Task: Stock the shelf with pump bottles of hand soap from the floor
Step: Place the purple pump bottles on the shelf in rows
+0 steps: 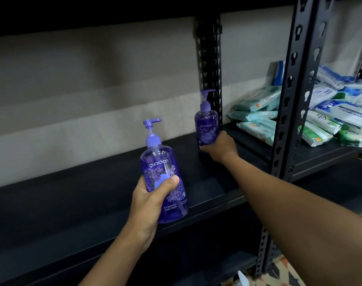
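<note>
My left hand (pixel 150 200) wraps one soap bottle (pixel 163 178) above the shelf (pixel 83 188); my right hand (pixel 221 147) clasps another bottle (pixel 206 124) standing by the post (pixel 210 79). A careless release could topple it.

Black metal shelf (pixel 93 193) has just one purple guardian hand wash pump bottle (pixel 206 124) standing on it under the right hand (pixel 221 147), with wet-wipe packs (pixel 258 114) piled on the neighbouring shelf (pixel 320 155) beyond that hand.
</note>
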